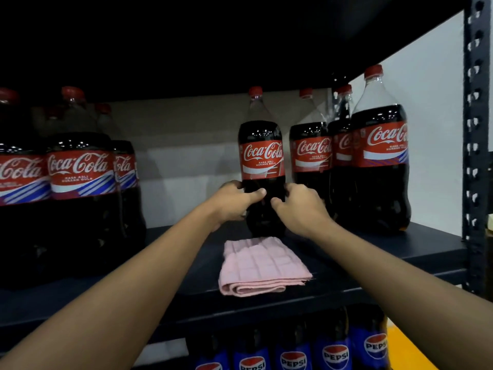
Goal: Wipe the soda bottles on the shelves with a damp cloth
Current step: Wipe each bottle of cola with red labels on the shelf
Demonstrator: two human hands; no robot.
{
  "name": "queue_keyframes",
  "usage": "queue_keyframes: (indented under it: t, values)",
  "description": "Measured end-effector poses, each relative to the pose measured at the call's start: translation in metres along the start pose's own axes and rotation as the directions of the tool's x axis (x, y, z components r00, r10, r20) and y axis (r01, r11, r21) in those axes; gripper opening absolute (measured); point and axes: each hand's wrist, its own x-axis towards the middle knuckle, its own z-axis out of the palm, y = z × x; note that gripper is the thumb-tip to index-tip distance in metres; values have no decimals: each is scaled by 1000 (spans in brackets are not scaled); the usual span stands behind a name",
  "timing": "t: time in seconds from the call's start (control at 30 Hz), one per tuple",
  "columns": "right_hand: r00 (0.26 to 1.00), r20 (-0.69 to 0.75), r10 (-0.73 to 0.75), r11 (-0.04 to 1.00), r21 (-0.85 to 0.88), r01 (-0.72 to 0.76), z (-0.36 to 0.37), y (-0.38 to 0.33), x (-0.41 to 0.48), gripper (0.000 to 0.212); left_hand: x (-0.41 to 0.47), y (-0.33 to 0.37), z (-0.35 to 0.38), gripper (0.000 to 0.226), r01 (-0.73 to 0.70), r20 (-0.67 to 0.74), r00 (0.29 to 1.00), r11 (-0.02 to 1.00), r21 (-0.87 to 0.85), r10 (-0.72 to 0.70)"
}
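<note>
Plastic cola bottle (262,156), clasped by left hand (234,201) and right hand (301,206), behind quilted cloth (261,263).

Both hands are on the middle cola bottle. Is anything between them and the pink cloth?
Nothing visible. The folded pink cloth lies uncovered on the dark shelf board, just in front of the red-labelled plastic cola bottle that the left hand and right hand grip.

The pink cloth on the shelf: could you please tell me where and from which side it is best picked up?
Pinch the pink cloth at its thick folded edge nearest the shelf front, coming from the front and above. It lies flat and folded, with the middle bottle standing close behind it, so the near edge is probably easiest.
</note>
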Motion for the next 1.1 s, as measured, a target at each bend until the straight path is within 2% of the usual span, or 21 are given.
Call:
queue_keyframes:
  t: [0.1,0.27,0.43,0.47,0.57,0.6,0.83,0.93,1.0,1.1]
  values:
    - [999,49,-4,999,36,3,14,-12,11,26,3,-12,-16,59,13,-50,999,1000,5,-13]
    - [993,93,-70,995,77,63,36,-35,13,23,-8,-29,-49,66,41,-140,989,998,43,-35]
    - [982,110,-151,984,109,139,48,-60,1,26,-40,-40,-80,52,27,-189,982,999,21,-23]
    - [979,115,-166,982,107,154,49,-65,-2,27,-48,-42,-85,57,17,-200,980,1000,26,-12]
    - [971,132,-200,977,105,187,46,-78,-11,30,-66,-50,-96,95,-1,-245,969,999,46,12]
    - [968,135,-213,974,113,198,44,-83,-16,30,-73,-52,-99,101,-5,-254,967,999,41,16]
    - [959,110,-262,951,197,238,34,-103,-60,26,-125,-58,-100,71,-63,-353,935,997,-35,47]
    - [950,107,-295,940,210,268,25,-107,-77,14,-139,-60,-102,79,-103,-375,924,992,-71,69]
    - [943,121,-309,936,217,279,17,-107,-84,15,-147,-59,-102,85,-131,-368,925,988,-84,91]
    - [931,258,-259,959,182,217,11,-98,-80,20,-154,-59,-103,80,-148,-345,933,984,-102,105]
